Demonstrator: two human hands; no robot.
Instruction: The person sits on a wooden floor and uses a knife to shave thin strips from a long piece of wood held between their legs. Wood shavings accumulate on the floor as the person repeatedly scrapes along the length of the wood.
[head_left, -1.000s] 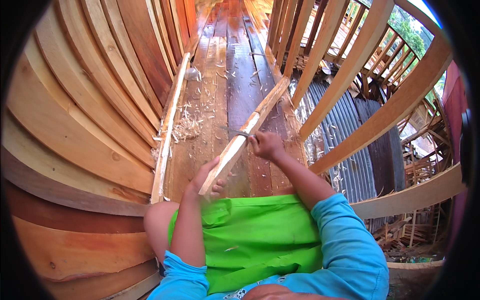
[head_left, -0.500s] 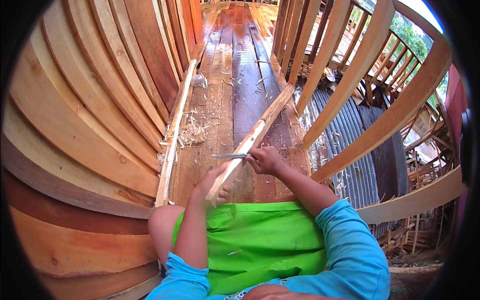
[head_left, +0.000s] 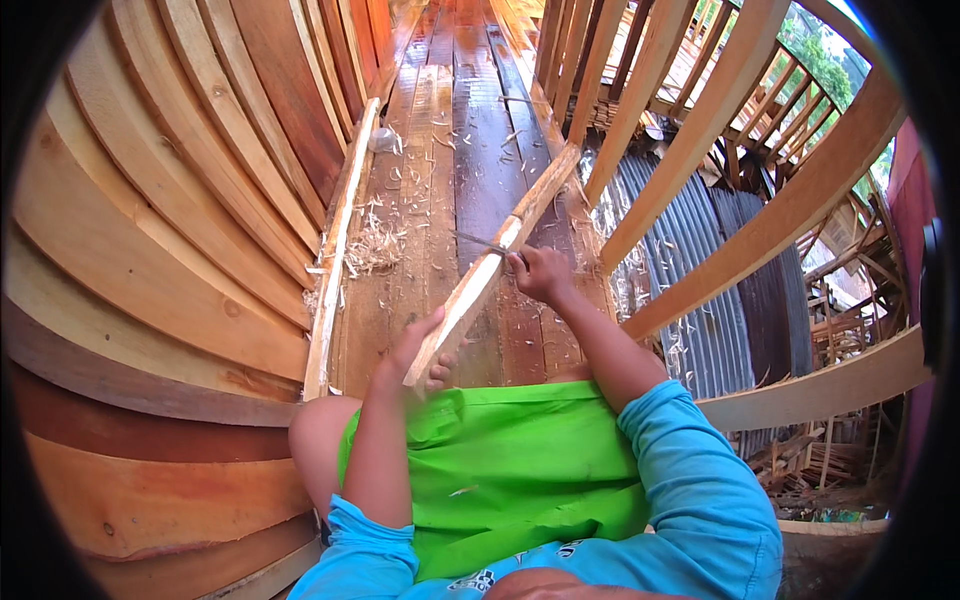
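A long pale wooden stick [head_left: 492, 266] slants from my lap up toward the far right. My left hand [head_left: 414, 354] grips its near end just above my green shorts. My right hand [head_left: 540, 274] is closed on a knife [head_left: 480, 243] whose thin blade lies across the stick about halfway along it. The stick's far end rests on the dark plank floor [head_left: 480, 170].
Curved wooden hull planks [head_left: 150, 250] rise on my left. A long loose batten [head_left: 335, 250] lies along the floor with wood shavings [head_left: 375, 245] beside it. Upright wooden ribs [head_left: 720, 90] stand on my right, with corrugated metal sheeting [head_left: 700, 290] beyond them.
My right hand has drawn the knife back and up along the stick, the blade now lying crosswise on it. My left hand has kept its grip on the near end.
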